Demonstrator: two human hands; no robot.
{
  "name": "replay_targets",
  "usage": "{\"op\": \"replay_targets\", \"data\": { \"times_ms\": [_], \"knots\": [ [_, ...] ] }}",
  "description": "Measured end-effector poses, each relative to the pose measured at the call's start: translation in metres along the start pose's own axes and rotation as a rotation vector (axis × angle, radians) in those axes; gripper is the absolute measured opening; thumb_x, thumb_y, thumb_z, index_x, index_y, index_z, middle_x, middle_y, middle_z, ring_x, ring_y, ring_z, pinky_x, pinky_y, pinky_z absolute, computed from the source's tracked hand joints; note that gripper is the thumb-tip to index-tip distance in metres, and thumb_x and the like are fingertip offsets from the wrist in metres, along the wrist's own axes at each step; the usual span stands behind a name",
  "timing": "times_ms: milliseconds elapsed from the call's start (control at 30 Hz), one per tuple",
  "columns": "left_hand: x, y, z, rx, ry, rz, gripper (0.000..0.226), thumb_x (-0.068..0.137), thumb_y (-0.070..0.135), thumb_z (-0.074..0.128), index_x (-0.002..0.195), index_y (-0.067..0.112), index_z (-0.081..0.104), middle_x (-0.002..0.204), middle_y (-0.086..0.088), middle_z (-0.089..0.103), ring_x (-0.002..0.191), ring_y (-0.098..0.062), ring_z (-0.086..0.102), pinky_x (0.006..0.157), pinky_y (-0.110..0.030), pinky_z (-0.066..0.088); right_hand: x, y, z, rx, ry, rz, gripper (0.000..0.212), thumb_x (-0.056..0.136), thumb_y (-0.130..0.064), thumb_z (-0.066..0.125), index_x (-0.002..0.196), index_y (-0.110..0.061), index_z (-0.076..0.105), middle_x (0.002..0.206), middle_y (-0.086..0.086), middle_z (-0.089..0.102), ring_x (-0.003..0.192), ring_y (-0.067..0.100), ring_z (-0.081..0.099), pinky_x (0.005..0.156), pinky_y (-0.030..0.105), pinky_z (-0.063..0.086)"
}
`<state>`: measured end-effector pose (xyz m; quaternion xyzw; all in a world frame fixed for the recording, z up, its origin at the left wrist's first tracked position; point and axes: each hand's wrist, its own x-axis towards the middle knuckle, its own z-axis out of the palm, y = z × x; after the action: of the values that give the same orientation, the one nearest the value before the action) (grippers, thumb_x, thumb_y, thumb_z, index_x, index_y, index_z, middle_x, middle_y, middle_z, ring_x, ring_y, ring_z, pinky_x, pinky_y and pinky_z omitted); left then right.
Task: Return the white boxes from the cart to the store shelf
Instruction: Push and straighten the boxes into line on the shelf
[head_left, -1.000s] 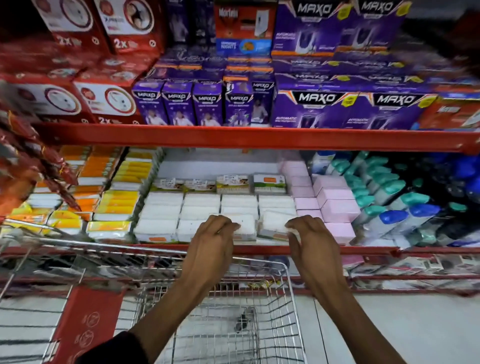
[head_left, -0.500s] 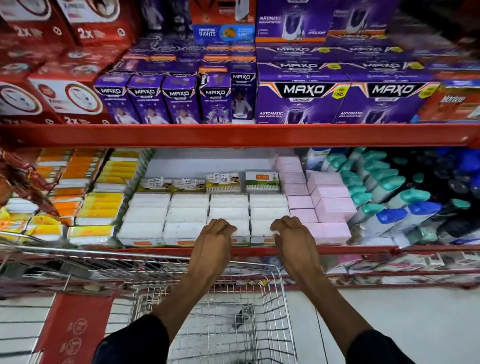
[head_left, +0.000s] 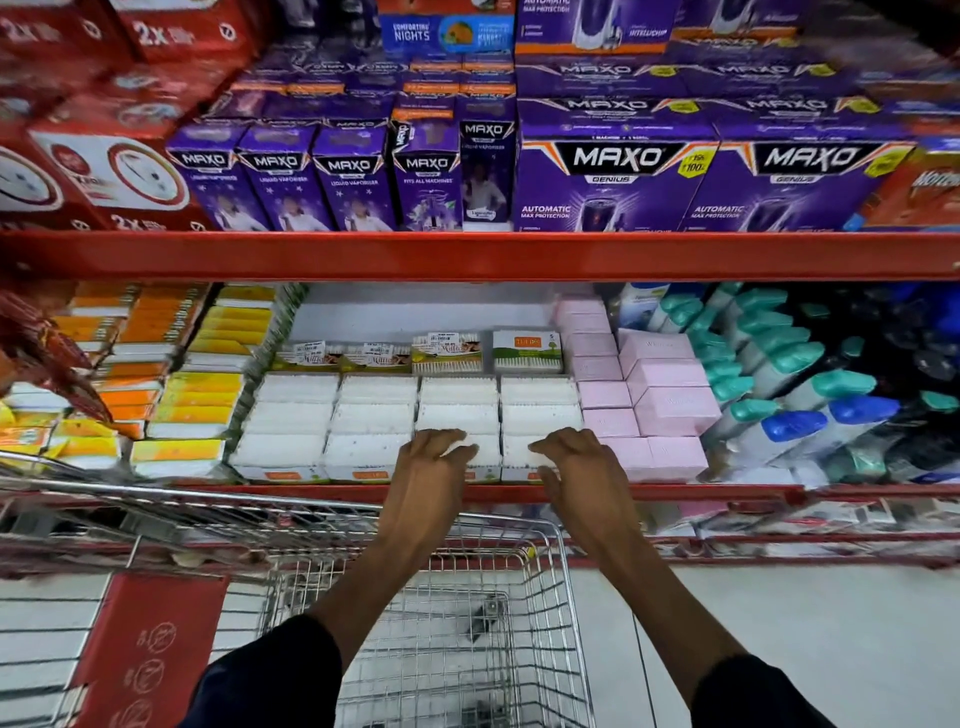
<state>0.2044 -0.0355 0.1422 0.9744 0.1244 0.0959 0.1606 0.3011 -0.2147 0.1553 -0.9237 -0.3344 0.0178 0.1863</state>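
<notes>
Rows of white boxes (head_left: 375, 415) lie flat on the lower shelf (head_left: 727, 493), several columns wide. My left hand (head_left: 431, 475) lies palm down on the front white box (head_left: 483, 451) of the third column, fingers curled over its top. To its right, my right hand (head_left: 582, 470) grips the front white box (head_left: 514, 451) of the fourth column in the same way, with the thumb on the front face. Below my forearms stands the wire cart (head_left: 566, 571). No white box shows in its basket.
Pink boxes (head_left: 670, 410) adjoin the white ones on the right, then teal- and blue-capped bottles (head_left: 795, 415). Yellow and orange packs (head_left: 197, 395) fill the left. Purple boxes (head_left: 618, 182) crowd the upper shelf. A red panel (head_left: 150, 649) hangs on the cart's left.
Both hands stay on the front white boxes. They have drawn a little closer together, and the view has shifted slightly downward and left.
</notes>
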Motion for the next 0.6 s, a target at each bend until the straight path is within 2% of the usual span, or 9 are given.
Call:
{"op": "replay_targets", "data": {
  "times_ms": [167, 433, 533, 600],
  "knots": [
    [0.000, 0.000, 0.003, -0.061, -0.007, 0.011, 0.041, 0.075, -0.009, 0.069, 0.109, 0.014, 0.076, 0.115, -0.008, 0.074, 0.110, -0.030, 0.062, 0.091, -0.049, 0.054, -0.001, 0.001, 0.002, 0.029, 0.021, 0.023, 0.030, 0.085, -0.005, 0.065, 0.106, -0.025, 0.070, 0.110, -0.003, 0.068, 0.103, 0.022, 0.059, 0.087, 0.038, 0.051],
    [-0.002, -0.005, 0.003, -0.094, 0.011, 0.061, 0.039, 0.080, -0.008, 0.069, 0.113, 0.012, 0.074, 0.119, -0.010, 0.073, 0.113, -0.031, 0.061, 0.092, -0.051, 0.054, -0.001, -0.002, 0.006, 0.045, 0.037, 0.052, 0.028, 0.084, -0.008, 0.065, 0.106, -0.024, 0.070, 0.110, -0.002, 0.068, 0.105, 0.022, 0.059, 0.088, 0.037, 0.049],
    [-0.012, -0.015, -0.007, -0.114, 0.064, 0.032, 0.035, 0.084, -0.005, 0.070, 0.116, 0.008, 0.072, 0.121, -0.012, 0.071, 0.117, -0.032, 0.060, 0.099, -0.050, 0.052, -0.001, -0.014, 0.010, 0.066, 0.064, 0.049, 0.031, 0.084, -0.010, 0.065, 0.112, -0.022, 0.069, 0.111, -0.002, 0.067, 0.107, 0.023, 0.058, 0.099, 0.041, 0.044],
    [-0.021, -0.028, -0.017, -0.121, 0.112, -0.042, 0.033, 0.086, -0.002, 0.068, 0.118, 0.007, 0.070, 0.121, -0.012, 0.069, 0.117, -0.030, 0.058, 0.100, -0.046, 0.051, 0.001, -0.031, 0.014, 0.111, 0.064, 0.005, 0.032, 0.086, -0.008, 0.063, 0.115, -0.020, 0.069, 0.113, -0.002, 0.067, 0.108, 0.021, 0.057, 0.102, 0.039, 0.041]
  ]
}}
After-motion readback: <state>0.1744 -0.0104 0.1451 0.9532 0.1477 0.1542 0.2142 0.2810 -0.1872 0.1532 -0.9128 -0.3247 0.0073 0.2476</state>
